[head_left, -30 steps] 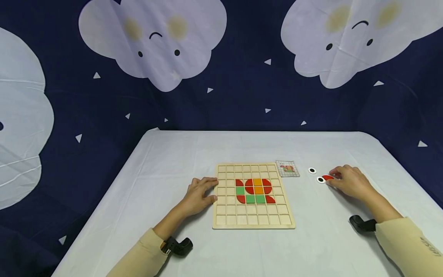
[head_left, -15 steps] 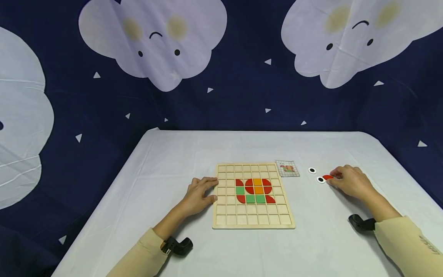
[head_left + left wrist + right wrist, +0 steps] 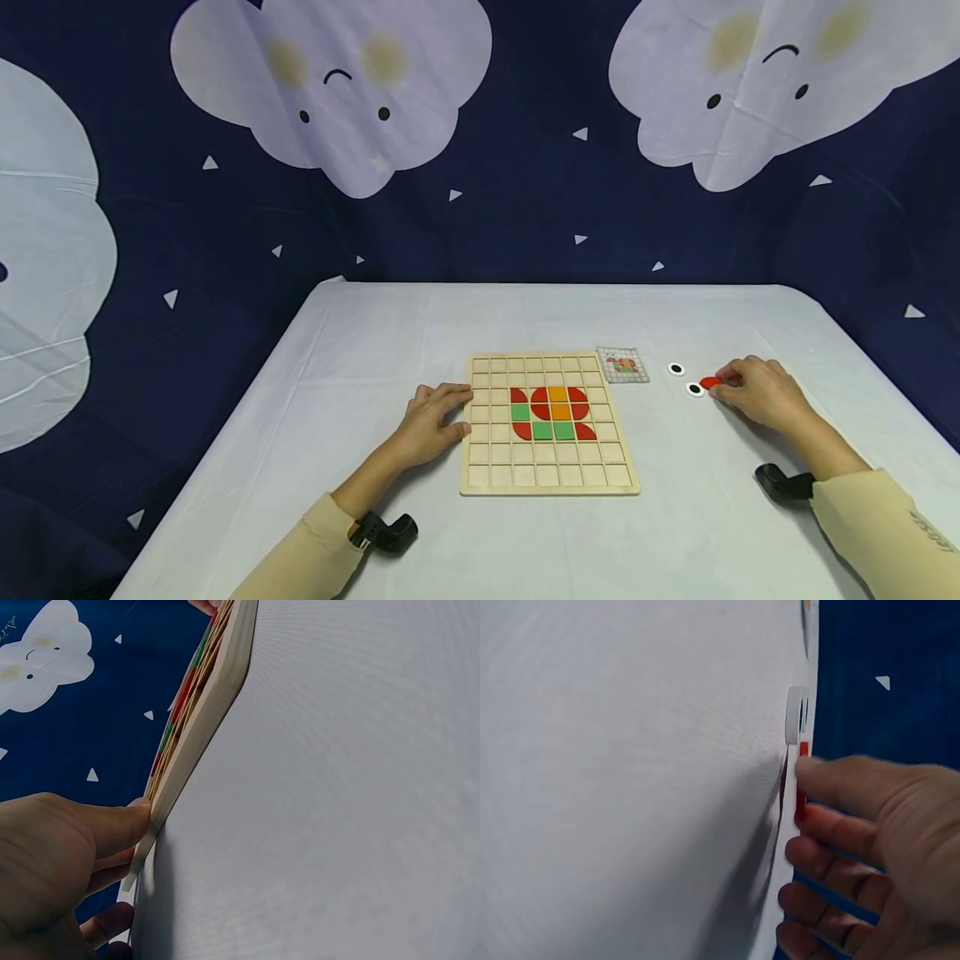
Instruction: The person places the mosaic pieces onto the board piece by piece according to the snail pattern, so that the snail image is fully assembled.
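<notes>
At the right of the head view, my right hand (image 3: 767, 397) pinches a small red piece (image 3: 709, 382) between thumb and index finger. The right wrist view shows the red piece (image 3: 803, 780) edge-on, just off the white surface, the other fingers loosely bent. Two white discs with black centres, like eyes, lie beside it: one nearer (image 3: 695, 389) and one farther (image 3: 676, 369). My left hand (image 3: 429, 425) touches the left edge of a wooden grid board (image 3: 549, 477), fingers and thumb spread along it. Several red, green and orange pieces (image 3: 559, 412) sit in the board's middle squares.
A small printed pattern card (image 3: 624, 366) lies at the board's upper right corner. The table has a white cloth (image 3: 555, 550). Behind it hangs a dark blue curtain (image 3: 517, 242) with clouds. Black wrist cameras, left (image 3: 390, 534) and right (image 3: 783, 485), sit at the cuffs.
The red piece has tilted and come up slightly between my right thumb and index finger. My left hand, the board and the discs stay where they were.
</notes>
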Demonstrator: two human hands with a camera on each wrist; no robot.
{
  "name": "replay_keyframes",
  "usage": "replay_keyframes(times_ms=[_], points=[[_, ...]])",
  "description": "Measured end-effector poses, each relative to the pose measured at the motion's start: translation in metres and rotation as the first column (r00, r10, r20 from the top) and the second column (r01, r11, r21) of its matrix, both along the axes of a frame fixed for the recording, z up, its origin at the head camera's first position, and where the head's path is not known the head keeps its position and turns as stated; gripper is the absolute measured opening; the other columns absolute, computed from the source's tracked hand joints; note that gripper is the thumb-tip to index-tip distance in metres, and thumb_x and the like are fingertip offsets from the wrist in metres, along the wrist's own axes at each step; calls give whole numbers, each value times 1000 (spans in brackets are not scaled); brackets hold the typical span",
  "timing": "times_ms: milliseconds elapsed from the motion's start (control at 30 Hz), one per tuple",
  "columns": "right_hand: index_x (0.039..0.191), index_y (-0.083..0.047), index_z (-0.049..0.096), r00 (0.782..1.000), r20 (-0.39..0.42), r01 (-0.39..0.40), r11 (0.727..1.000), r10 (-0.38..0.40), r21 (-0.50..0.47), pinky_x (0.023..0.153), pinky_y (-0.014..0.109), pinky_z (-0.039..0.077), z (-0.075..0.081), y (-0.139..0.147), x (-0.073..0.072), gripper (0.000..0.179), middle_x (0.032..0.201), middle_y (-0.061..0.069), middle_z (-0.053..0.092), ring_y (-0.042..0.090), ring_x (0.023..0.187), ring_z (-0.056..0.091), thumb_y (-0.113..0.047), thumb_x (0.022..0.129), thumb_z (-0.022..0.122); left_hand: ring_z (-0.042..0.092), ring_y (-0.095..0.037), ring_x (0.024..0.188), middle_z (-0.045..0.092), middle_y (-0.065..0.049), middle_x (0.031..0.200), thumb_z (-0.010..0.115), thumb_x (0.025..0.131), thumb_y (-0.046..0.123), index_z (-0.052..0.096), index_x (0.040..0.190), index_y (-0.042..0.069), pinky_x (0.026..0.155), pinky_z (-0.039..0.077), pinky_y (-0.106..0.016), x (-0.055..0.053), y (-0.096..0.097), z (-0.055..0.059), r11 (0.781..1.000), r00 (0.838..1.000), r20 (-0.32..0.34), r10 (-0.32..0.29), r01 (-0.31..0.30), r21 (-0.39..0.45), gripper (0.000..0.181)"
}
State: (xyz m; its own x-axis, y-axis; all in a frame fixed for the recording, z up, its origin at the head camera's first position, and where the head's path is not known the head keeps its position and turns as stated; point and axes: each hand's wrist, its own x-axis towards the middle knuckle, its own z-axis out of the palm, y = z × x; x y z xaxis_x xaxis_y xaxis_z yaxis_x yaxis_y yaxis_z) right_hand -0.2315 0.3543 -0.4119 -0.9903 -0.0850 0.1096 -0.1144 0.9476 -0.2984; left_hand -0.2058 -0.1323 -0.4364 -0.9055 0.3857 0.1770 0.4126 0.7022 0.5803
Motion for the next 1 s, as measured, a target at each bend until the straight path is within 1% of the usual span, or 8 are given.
replay_keyframes(times_ms=[100, 233, 367, 533, 667, 867, 1000], points=[[100, 3, 68, 1000, -9, -5, 1000, 5, -20, 66, 40, 34, 4, -8, 0, 34, 89, 20, 64, 38, 85, 51, -24, 79, 69, 39, -16, 97, 52, 0, 138, 68, 84, 21, 58, 129, 10, 82, 27, -34, 0, 0, 0, 1000, 1000, -1, 0, 0, 0, 48], [102, 1, 69, 1000, -10, -25, 999, 25, -34, 68, 40, 35, 12, -30, 0, 32, 95, 21, 63, 35, 88, 50, -24, 80, 68, 38, -16, 97, 52, 0, 138, 68, 84, 22, 58, 130, 10, 83, 27, -34, 0, -1, 1, 1000, 1000, 1, -1, 1, -2, 48], [102, -2, 69, 995, -43, -90, 996, 89, -26, 70, 41, 36, 21, -61, -1, 28, 97, 19, 64, 32, 88, 51, -21, 81, 67, 38, -16, 96, 52, 0, 139, 68, 84, 21, 57, 130, 10, 83, 27, -34, 0, -1, 0, 1000, 1000, 2, -1, 1, -4, 49], [101, -4, 70, 980, -87, -181, 983, 178, -20, 74, 42, 37, 28, -106, -4, 24, 94, 13, 64, 29, 88, 51, -18, 81, 67, 38, -16, 97, 52, 0, 139, 68, 84, 22, 57, 130, 10, 83, 27, -33, 0, -1, 0, 1000, 1000, 1, -7, 7, -7, 49], [99, -6, 71, 968, -95, -239, 970, 234, -40, 77, 42, 39, 29, -142, -8, 25, 94, 10, 65, 27, 89, 51, -22, 80, 71, 38, -17, 98, 52, 0, 139, 68, 84, 22, 57, 130, 9, 82, 27, -33, -1, -1, 0, 1000, 1000, -2, -11, 11, -4, 49], [99, -9, 71, 953, -73, -297, 954, 293, -42, 82, 43, 41, 26, -190, -10, 28, 96, 5, 65, 25, 92, 52, -28, 78, 74, 39, -17, 97, 52, -1, 139, 68, 84, 22, 57, 130, 9, 82, 27, -34, -1, -1, 0, 1000, 1000, -4, -15, 15, -5, 49], [98, -12, 71, 933, -58, -357, 933, 354, -46, 81, 40, 41, 25, -217, -12, 25, 95, 2, 65, 22, 91, 51, -29, 80, 73, 39, -17, 97, 52, 0, 139, 68, 84, 22, 57, 130, 10, 83, 27, -33, -1, -2, 0, 1000, 1000, -4, -13, 13, -7, 49]])
